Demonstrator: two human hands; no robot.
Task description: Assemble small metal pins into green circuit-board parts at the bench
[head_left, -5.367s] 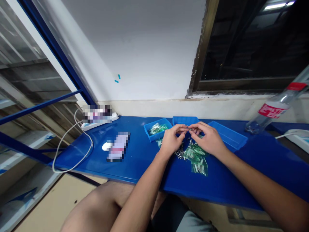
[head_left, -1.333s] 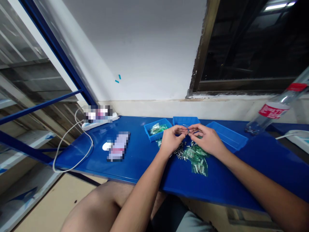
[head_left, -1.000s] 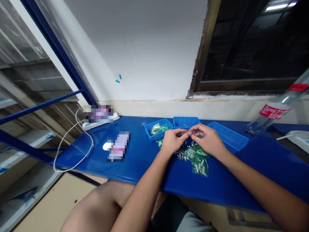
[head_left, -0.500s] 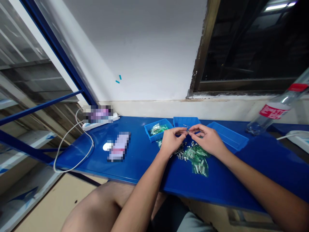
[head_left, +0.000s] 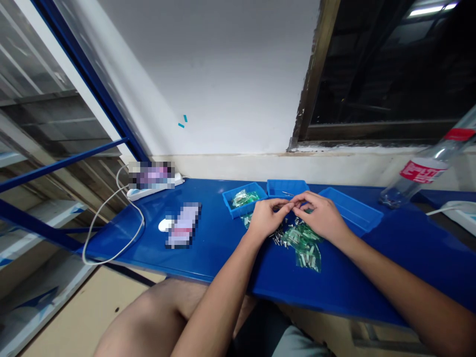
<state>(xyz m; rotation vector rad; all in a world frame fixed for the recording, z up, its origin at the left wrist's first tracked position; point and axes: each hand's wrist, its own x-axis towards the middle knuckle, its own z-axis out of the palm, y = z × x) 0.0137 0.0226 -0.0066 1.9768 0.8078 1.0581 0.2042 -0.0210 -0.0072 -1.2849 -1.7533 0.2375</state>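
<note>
My left hand (head_left: 268,216) and my right hand (head_left: 316,212) meet at their fingertips, both pinched closed above the blue table. Whatever sits between the fingers is too small and covered to make out. Under my hands lies a heap of small metal screws (head_left: 278,237). Beside it, below my right hand, are green-tinted clear bags (head_left: 304,240) with small metal parts in them. A blue tray (head_left: 233,212) left of my left hand holds more such bags. Behind my fingers stands a second blue tray (head_left: 277,187) with thin metal pieces in it.
A third blue tray (head_left: 353,210) lies behind my right forearm. A plastic bottle (head_left: 420,171) leans at the right. On the left are a blurred phone-like slab (head_left: 184,225), a white oval object (head_left: 164,225) and a power strip (head_left: 156,187) with a looping cable (head_left: 86,238).
My fingertips have come closer together, and the small shiny bit seen between them before is now covered. Everything else lies as it was.
</note>
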